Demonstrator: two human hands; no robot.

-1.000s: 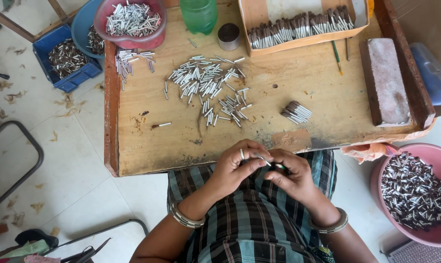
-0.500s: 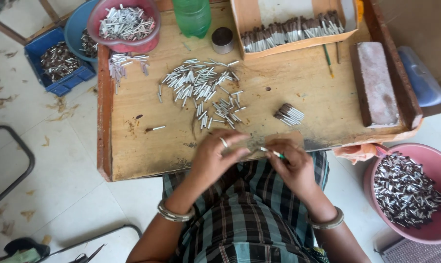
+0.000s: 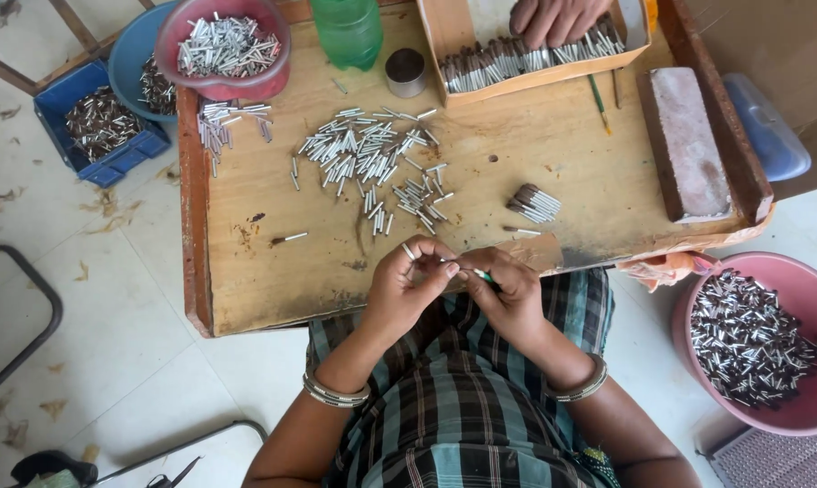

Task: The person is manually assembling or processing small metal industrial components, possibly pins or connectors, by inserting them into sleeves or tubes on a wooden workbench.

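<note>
My left hand [image 3: 406,285] and my right hand [image 3: 508,287] meet at the near edge of a low wooden work board [image 3: 246,271]. The left fingers pinch a small white paper tube [image 3: 410,251]. The right fingers hold a thin green-tipped stick [image 3: 482,274] that points toward the left hand. A loose pile of white tubes [image 3: 372,163] lies on the board just beyond my hands. A small bundle of dark-tipped tubes [image 3: 533,202] rests to the right of it.
Another person's hand [image 3: 553,18] rests in a cardboard tray of tubes [image 3: 517,59] at the far edge. A green bottle [image 3: 347,32], small tin [image 3: 406,70], pink brick [image 3: 688,145], red bowl [image 3: 223,45], blue bin [image 3: 101,122] and pink tub of tubes [image 3: 751,339] surround the board.
My hands have moved up from my lap to the board's near edge. The view has shifted, and another person's hand has come into sight in the tray at the top.
</note>
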